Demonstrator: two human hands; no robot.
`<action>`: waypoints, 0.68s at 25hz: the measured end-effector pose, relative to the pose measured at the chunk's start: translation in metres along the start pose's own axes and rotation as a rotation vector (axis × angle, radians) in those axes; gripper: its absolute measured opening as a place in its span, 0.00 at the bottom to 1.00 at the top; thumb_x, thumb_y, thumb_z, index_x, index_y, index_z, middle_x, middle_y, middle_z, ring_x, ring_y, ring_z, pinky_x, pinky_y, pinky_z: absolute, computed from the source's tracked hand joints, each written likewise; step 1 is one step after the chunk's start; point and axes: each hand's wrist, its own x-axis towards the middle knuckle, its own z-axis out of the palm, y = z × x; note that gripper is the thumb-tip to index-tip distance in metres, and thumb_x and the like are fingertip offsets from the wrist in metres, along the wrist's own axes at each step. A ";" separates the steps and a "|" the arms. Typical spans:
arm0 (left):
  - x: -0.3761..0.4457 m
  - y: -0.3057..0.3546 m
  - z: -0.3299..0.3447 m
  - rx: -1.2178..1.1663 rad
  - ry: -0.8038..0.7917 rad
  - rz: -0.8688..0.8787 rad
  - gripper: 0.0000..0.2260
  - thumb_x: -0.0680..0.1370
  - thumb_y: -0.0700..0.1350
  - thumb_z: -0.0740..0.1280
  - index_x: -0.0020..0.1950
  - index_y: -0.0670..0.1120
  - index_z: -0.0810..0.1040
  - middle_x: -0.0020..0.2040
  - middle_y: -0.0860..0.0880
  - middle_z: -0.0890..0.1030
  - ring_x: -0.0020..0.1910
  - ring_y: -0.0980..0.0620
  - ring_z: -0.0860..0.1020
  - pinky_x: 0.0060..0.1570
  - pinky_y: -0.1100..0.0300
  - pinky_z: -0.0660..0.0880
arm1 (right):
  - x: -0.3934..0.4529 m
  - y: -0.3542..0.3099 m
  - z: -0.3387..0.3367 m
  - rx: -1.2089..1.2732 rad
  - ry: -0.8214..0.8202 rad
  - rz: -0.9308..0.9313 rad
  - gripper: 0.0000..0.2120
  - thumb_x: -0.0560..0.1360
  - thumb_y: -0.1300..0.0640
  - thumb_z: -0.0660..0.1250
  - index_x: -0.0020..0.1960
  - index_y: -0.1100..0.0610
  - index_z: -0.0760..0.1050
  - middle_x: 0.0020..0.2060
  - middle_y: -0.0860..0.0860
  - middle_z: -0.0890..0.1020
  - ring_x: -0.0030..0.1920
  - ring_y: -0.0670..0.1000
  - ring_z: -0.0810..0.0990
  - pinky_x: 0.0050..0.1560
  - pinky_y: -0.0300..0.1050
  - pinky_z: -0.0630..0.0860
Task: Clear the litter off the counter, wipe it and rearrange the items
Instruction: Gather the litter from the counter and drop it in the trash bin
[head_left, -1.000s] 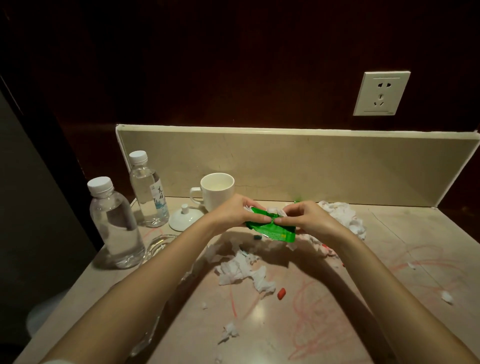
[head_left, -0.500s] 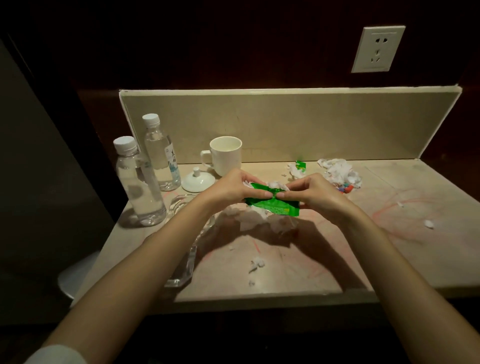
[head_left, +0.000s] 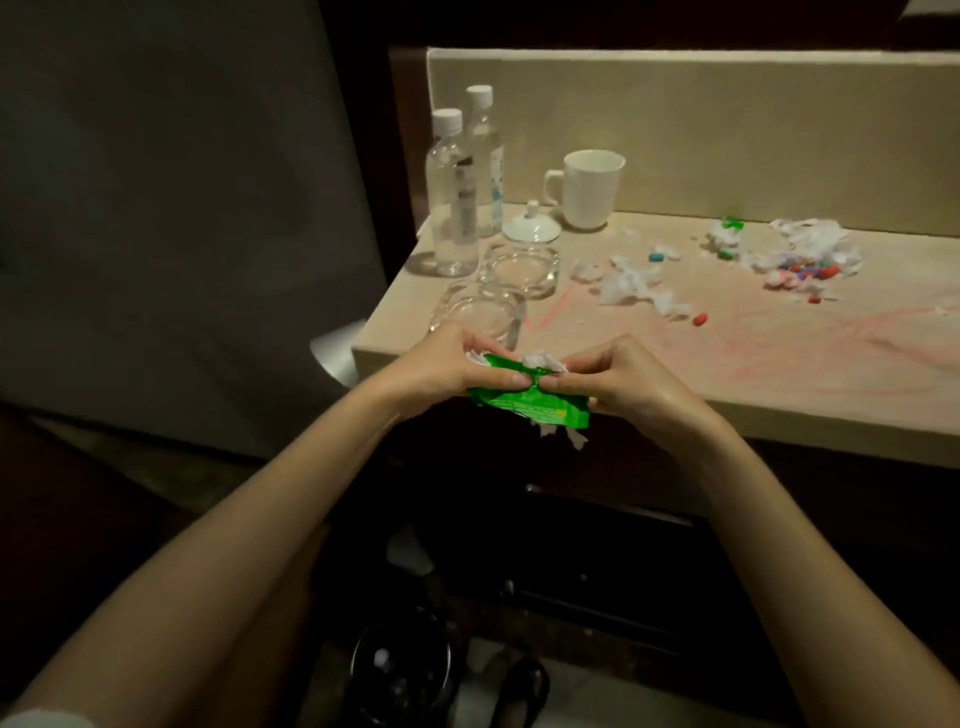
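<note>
Pinching a green wrapper (head_left: 535, 408) stuffed with tissue, left hand (head_left: 441, 364) and right hand (head_left: 623, 384) hang just off the counter (head_left: 779, 395) front edge, above a dark floor bin (head_left: 400, 670)

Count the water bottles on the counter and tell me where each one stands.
2. The near bottle stands at the counter's left edge, behind the glass ashtrays. The far bottle stands just behind it by the back wall, partly hidden. No others show.
</note>
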 end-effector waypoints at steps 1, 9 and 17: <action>-0.016 -0.012 -0.003 -0.025 0.023 -0.047 0.10 0.71 0.37 0.74 0.51 0.41 0.84 0.48 0.43 0.85 0.45 0.53 0.82 0.50 0.63 0.77 | 0.000 0.006 0.015 0.026 -0.037 0.025 0.09 0.73 0.65 0.69 0.52 0.61 0.81 0.35 0.50 0.85 0.37 0.41 0.81 0.37 0.31 0.75; -0.109 -0.127 -0.038 -0.052 0.188 -0.279 0.10 0.71 0.38 0.75 0.51 0.40 0.83 0.40 0.48 0.84 0.38 0.62 0.81 0.38 0.72 0.73 | 0.031 0.071 0.146 0.043 -0.277 0.150 0.08 0.72 0.64 0.70 0.51 0.60 0.82 0.40 0.53 0.86 0.41 0.47 0.84 0.43 0.38 0.80; -0.136 -0.321 -0.036 -0.034 0.253 -0.482 0.13 0.71 0.40 0.75 0.54 0.39 0.83 0.43 0.46 0.83 0.34 0.66 0.79 0.38 0.74 0.73 | 0.076 0.231 0.266 -0.005 -0.348 0.249 0.07 0.72 0.63 0.71 0.49 0.61 0.83 0.43 0.57 0.85 0.46 0.54 0.84 0.52 0.48 0.80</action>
